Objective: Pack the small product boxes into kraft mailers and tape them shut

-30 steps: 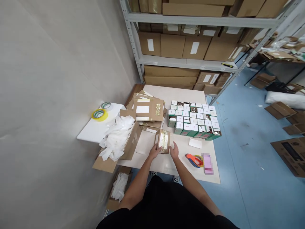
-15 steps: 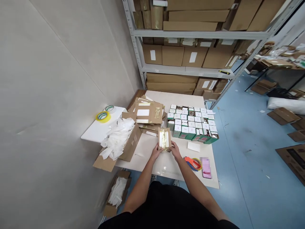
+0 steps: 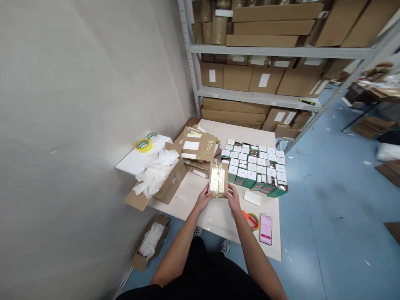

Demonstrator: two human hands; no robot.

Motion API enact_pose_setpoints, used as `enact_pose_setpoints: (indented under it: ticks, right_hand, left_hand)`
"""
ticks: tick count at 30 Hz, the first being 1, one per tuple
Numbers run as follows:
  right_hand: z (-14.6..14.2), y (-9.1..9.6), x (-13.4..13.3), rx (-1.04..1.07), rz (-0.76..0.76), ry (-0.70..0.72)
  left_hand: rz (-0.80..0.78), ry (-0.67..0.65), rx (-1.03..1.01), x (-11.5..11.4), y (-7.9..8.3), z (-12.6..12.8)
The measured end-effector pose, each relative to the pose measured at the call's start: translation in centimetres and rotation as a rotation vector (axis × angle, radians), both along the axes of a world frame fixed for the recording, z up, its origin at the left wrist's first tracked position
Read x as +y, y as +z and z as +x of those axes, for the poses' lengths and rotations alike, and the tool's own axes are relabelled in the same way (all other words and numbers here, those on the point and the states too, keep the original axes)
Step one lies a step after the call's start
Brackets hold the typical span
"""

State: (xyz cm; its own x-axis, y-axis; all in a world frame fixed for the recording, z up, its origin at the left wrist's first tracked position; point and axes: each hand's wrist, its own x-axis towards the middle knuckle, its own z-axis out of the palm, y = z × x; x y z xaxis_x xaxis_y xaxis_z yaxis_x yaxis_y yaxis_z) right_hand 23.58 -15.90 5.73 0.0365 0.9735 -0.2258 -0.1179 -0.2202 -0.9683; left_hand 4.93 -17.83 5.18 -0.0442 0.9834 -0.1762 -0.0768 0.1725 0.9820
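A small cardboard box [image 3: 218, 183] is sitting between the two hands over the near middle part of the surface [image 3: 215, 221]; whether its underside is touching down, I cannot tell. It is showing a flat, rectangular brown face, with a white label and glossy, wrinkled clear tape catching the light. The left hand [image 3: 204, 201] is gripping its left side near the bottom corner, fingers curling around the edge; the right hand [image 3: 233, 197] is holding the right side the same way — both half closed on the cardboard.

Just beyond, to the right, rows of slim white-and-green cartons [image 3: 250, 166] are standing packed together. To the far left, flattened cardboard sheets [image 3: 196, 146] are lying in an uneven pile. Nearer on the left, an open carton [image 3: 173, 183] is brimming with crumpled, soft white sheets [image 3: 158, 171]. A thin white card [image 3: 252, 198], an orange tool [image 3: 250, 220] and a smooth pink-screened phone [image 3: 266, 231] are lying on the right.
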Motion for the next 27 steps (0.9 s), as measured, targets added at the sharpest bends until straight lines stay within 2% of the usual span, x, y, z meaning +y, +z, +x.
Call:
enact_pose_setpoints:
  ticks: [5,10,16,21,27]
  right_hand:
    - [-1.2,1.4,-0.6,0.047,0.031,0.105]
    - [-4.3,3.9,-1.7,0.057,0.087,0.204]
    - [-9.1,4.9,-4.2,0.049,0.196,0.317]
    - [-14.4,6.1,-8.6,0.019,0.215,0.483]
    - [-22.3,7.7,-16.1,0.036,0.226,0.737]
  left_hand:
    - [0.015,0.116,0.008,-3.0,2.2,-0.7]
    - [0.034,0.249,-0.004,-6.1,4.4,-2.9]
    - [0.074,0.384,0.003,-10.8,5.4,-6.8]
    - [0.106,0.491,-0.016,-17.7,5.7,-11.9]
    - [0.102,0.71,-0.01,-28.9,6.5,-18.0]
